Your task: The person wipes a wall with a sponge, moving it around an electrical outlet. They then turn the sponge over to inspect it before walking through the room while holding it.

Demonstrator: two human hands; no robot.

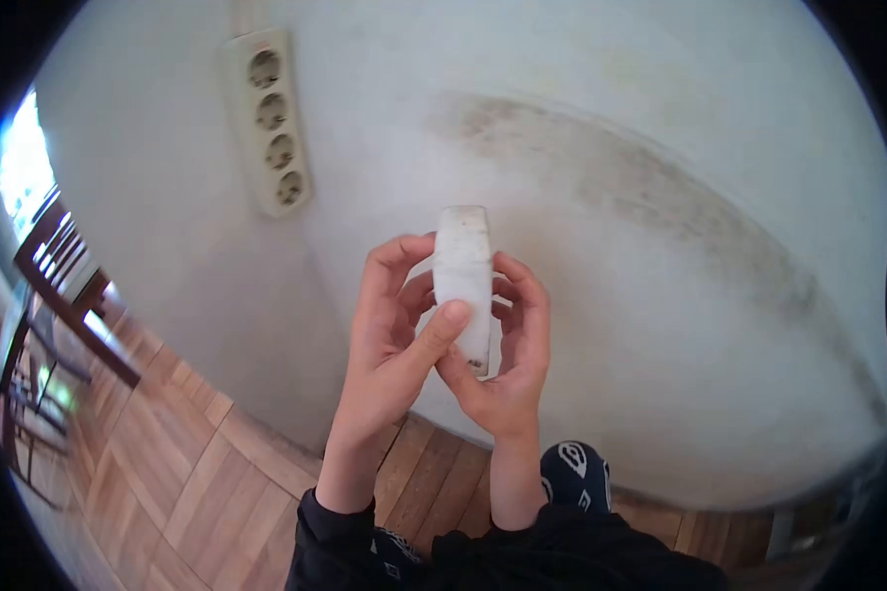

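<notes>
Both of my hands hold a white oblong object [462, 246] upright in front of the wall. My left hand [389, 335] grips its left side, with the thumb lying across its front face. On the right side, my right hand [512, 345] has its fingers curled round the edge and its thumb near the lower end. A small dark mark shows near the object's bottom. The fingers behind it are partly hidden.
A strip with several sockets [271, 123] is fixed to the white wall [384, 118] at the upper left. A dark smudge runs along the wall on the right. Wooden chairs [79, 315] stand at the far left on the parquet floor [187, 473].
</notes>
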